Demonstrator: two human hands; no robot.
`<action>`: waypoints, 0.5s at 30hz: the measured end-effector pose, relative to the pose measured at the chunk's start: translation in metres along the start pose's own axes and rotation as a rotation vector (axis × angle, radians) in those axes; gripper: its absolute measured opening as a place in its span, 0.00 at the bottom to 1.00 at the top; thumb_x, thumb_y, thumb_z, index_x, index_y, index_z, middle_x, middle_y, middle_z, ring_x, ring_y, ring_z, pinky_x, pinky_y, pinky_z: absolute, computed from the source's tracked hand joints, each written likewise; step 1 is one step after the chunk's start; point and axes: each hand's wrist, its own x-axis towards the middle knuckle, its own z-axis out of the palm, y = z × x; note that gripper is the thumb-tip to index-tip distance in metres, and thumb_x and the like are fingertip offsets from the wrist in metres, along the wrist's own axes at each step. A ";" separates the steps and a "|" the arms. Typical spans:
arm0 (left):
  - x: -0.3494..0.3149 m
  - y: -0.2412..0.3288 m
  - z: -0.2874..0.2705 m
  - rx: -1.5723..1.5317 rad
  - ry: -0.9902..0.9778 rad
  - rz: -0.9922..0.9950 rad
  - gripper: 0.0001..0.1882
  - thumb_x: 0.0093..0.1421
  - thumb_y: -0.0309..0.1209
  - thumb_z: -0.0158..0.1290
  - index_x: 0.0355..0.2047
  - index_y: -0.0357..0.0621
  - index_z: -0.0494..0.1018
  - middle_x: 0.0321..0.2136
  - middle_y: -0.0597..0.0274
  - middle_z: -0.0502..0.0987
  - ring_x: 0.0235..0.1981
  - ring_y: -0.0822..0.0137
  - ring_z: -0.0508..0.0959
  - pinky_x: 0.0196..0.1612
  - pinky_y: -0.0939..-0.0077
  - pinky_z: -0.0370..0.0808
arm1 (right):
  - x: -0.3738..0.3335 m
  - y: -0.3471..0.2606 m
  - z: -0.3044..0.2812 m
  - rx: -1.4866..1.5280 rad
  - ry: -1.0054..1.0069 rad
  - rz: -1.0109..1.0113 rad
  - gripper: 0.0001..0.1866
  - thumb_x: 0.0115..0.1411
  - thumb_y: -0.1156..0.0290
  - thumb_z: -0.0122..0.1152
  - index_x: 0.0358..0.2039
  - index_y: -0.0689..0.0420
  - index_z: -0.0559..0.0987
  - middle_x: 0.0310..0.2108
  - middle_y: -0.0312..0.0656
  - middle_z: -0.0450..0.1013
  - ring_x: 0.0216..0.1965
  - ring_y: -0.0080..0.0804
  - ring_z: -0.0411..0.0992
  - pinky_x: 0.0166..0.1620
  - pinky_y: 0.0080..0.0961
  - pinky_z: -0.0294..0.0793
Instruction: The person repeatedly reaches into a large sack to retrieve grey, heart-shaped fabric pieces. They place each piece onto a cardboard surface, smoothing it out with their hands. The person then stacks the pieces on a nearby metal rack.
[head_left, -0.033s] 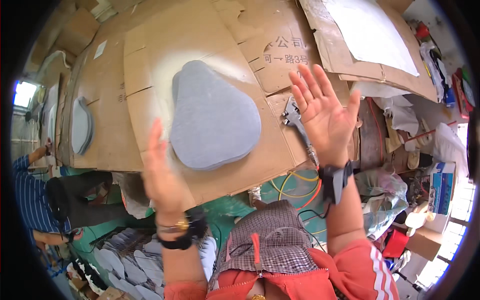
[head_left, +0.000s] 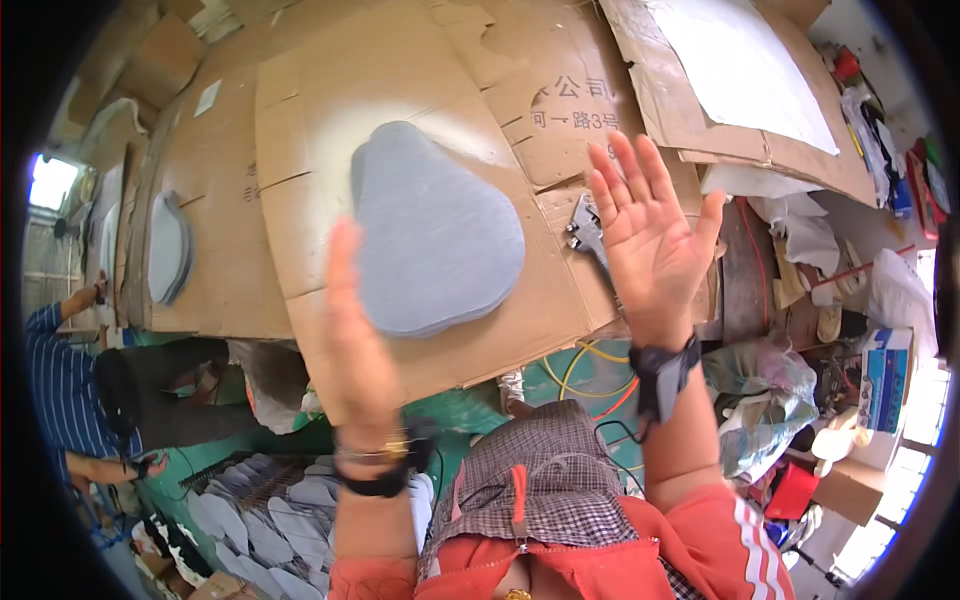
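My right hand (head_left: 655,235) is raised with its palm showing and its fingers stretched out, holding nothing. Behind it, partly covered, a metal spray gun (head_left: 586,228) lies on the cardboard. My left hand (head_left: 362,345) is smeared by motion and seen edge-on, its fingers stretched out with nothing visible in them. It overlaps the left edge of a stack of grey, pear-shaped pads (head_left: 445,235) in this view; I cannot tell whether it touches them. The pads lie flat, narrow end away from me, with pale overspray on the cardboard around them.
Cardboard sheets (head_left: 215,270) cover the table, with another grey pad stack (head_left: 168,248) at left. White sheeting (head_left: 745,70) lies far right. Yellow and orange hoses (head_left: 562,372) hang below the front edge. Grey pieces (head_left: 280,520) lie lower left, near another person in a striped shirt (head_left: 65,385).
My left hand has moved right, over the pad stack's left edge in the view. My right hand has shifted slightly right and now covers more of the spray gun.
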 end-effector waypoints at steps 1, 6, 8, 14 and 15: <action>-0.012 0.006 0.027 0.169 -0.152 0.211 0.29 0.67 0.41 0.38 0.63 0.36 0.58 0.65 0.51 0.59 0.68 0.56 0.52 0.68 0.58 0.45 | -0.022 0.010 0.023 -0.015 0.075 -0.111 0.45 0.65 0.38 0.36 0.65 0.67 0.53 0.64 0.60 0.53 0.66 0.53 0.53 0.67 0.41 0.54; 0.001 -0.030 0.032 -0.609 -0.303 -0.125 0.35 0.66 0.52 0.33 0.64 0.38 0.57 0.65 0.49 0.58 0.68 0.51 0.52 0.68 0.51 0.45 | -0.130 0.018 0.057 -0.547 -0.446 0.306 0.41 0.63 0.42 0.42 0.66 0.61 0.57 0.66 0.54 0.54 0.68 0.45 0.50 0.67 0.39 0.48; 0.012 -0.029 -0.032 -1.279 0.012 -0.384 0.37 0.66 0.56 0.29 0.64 0.39 0.57 0.65 0.49 0.58 0.68 0.49 0.53 0.67 0.49 0.47 | -0.124 -0.037 0.036 -0.806 -0.879 0.464 0.39 0.61 0.46 0.49 0.65 0.60 0.60 0.66 0.53 0.55 0.69 0.43 0.50 0.67 0.39 0.48; 0.009 -0.048 -0.075 -0.204 -0.198 -0.104 0.39 0.66 0.59 0.32 0.65 0.40 0.56 0.65 0.50 0.57 0.67 0.47 0.53 0.65 0.44 0.49 | -0.034 0.018 -0.157 -2.056 -0.329 -0.317 0.40 0.44 0.67 0.73 0.58 0.60 0.67 0.60 0.54 0.60 0.61 0.53 0.58 0.63 0.43 0.59; 0.006 -0.057 -0.069 0.019 -0.251 -0.053 0.39 0.66 0.59 0.34 0.65 0.40 0.56 0.65 0.50 0.57 0.67 0.46 0.52 0.65 0.43 0.49 | -0.030 0.022 -0.165 -2.174 -0.338 -0.320 0.40 0.43 0.67 0.73 0.58 0.60 0.67 0.61 0.54 0.60 0.61 0.54 0.58 0.63 0.43 0.58</action>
